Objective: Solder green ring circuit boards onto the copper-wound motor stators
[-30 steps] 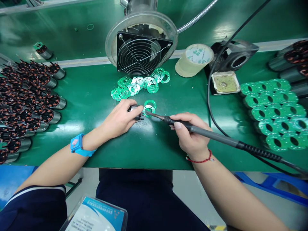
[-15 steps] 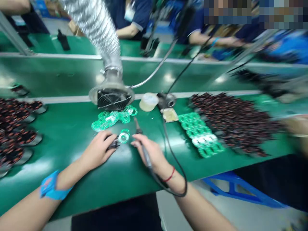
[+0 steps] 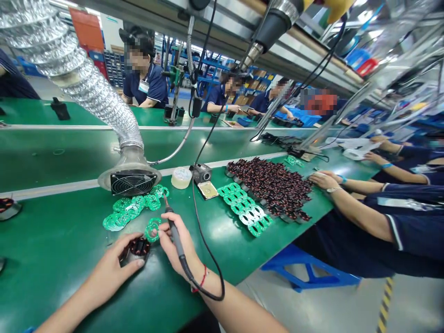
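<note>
Left hand (image 3: 116, 264): partly closed in a curve, thumb on the near side and fingers on the far side, holding one wound stator (image 3: 138, 253). Stator: one, metal-sided, dark red-and-black windings uppermost, at the worktop (image 3: 76, 245), in the lower left of the view.

Right hand (image 3: 183, 237): closed around the handle of a soldering iron (image 3: 175, 238); thumb and fingertips drawn near together. Iron tip points toward 12 o'clock, beside the end of a heap of ring boards (image 3: 135, 208); contact cannot be told. Cord (image 3: 197, 212) loops past the wrist, which bears a red bracelet (image 3: 204, 276).

Loose green ring board (image 3: 148, 227): at 1 o'clock from the stator, close by, between the two hands. Right fingertips at its 3 o'clock edge; whether they grip it cannot be told.

Surroundings, by clock from the held stator:
- 12 o'clock: the heap, then a grilled fan (image 3: 133, 184) beyond it.
- 1 o'clock: tape roll (image 3: 181, 177).
- 2 o'clock: sponge tray (image 3: 208, 190).
- Between 2 and 3: rows of green boards (image 3: 244, 208); massed stators (image 3: 274, 185) alongside; farther out, a co-worker's hands (image 3: 326, 180) at their far edge.
- Between 9 and 10: single stator (image 3: 9, 208), cut by the view's edge.
</note>
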The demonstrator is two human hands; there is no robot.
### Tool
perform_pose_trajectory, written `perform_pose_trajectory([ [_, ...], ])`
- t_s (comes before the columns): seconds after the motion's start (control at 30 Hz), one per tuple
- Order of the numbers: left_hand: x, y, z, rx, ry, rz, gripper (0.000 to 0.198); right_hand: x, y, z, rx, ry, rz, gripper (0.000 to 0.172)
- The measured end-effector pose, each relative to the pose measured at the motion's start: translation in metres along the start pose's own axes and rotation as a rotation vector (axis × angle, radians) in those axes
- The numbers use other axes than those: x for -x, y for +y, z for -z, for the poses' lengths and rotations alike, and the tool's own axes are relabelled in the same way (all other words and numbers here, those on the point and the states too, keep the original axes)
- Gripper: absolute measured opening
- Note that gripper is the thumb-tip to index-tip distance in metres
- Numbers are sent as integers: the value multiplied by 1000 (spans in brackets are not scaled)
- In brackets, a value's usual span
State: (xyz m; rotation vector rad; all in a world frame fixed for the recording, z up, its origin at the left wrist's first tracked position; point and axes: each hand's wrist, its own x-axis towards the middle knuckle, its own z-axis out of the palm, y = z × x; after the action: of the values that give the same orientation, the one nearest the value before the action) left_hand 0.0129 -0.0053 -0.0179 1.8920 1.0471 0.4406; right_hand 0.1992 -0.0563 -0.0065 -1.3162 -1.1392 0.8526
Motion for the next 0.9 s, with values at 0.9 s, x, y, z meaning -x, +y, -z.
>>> perform_pose_trajectory([
  [0.9, -3, 9, 17, -194, -68, -276, 28, 6, -4, 29, 543, -303, 70, 54],
])
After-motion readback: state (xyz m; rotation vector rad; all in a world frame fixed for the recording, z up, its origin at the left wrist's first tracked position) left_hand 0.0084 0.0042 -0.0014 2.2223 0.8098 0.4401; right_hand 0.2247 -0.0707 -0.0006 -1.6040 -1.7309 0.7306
